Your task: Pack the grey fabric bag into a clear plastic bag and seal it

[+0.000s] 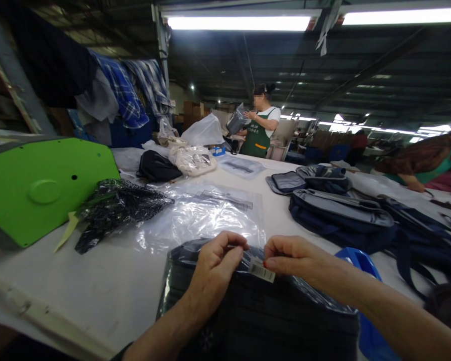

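A dark bag (270, 321) in a clear plastic bag (188, 252) lies on the table just in front of me. A white barcode label (262, 271) sits by its upper edge, between my hands. My left hand (220, 263) is closed, thumb and forefinger pinching at the clear plastic left of the label. My right hand (291, 254) is closed too, with thumb and forefinger together at the label's upper right corner. Exactly how the fingertips grip the label is hard to make out.
Flat clear plastic bags (218, 213) lie beyond, beside crumpled black plastic (120, 208) and a green machine (48, 185). Navy bags (338, 218) and a blue bin (374, 326) are at the right. A co-worker in a green apron (257, 136) stands across the table, another person far right.
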`<control>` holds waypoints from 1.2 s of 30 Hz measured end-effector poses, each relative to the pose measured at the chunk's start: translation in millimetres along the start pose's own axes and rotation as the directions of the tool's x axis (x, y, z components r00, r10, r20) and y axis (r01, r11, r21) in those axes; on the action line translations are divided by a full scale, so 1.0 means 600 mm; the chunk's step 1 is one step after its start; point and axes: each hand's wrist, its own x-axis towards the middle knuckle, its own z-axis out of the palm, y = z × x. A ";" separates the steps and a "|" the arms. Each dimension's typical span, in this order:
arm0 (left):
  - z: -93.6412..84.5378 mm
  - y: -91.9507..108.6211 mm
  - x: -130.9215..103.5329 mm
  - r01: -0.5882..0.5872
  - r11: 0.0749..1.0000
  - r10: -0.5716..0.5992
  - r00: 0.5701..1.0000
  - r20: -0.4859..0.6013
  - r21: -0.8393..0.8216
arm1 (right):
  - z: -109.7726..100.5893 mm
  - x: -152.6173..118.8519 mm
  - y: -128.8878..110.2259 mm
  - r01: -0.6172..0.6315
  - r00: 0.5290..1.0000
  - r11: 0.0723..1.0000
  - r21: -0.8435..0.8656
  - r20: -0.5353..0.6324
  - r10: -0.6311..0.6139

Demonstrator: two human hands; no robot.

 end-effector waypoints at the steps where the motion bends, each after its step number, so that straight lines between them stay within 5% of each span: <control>1: 0.001 0.001 0.000 0.002 1.000 -0.002 1.000 -0.003 -0.004 | 0.001 0.004 0.003 -0.006 1.000 1.000 -0.006 0.012 0.006; 10: -0.004 -0.005 0.002 -0.004 0.999 0.002 0.999 0.038 0.052 | -0.001 0.019 0.006 -0.020 0.997 0.999 -0.025 0.078 0.022; 36: -0.003 -0.003 -0.001 -0.025 0.996 0.022 0.999 0.042 0.090 | 0.001 0.032 0.020 0.003 0.999 0.987 -0.159 0.036 0.002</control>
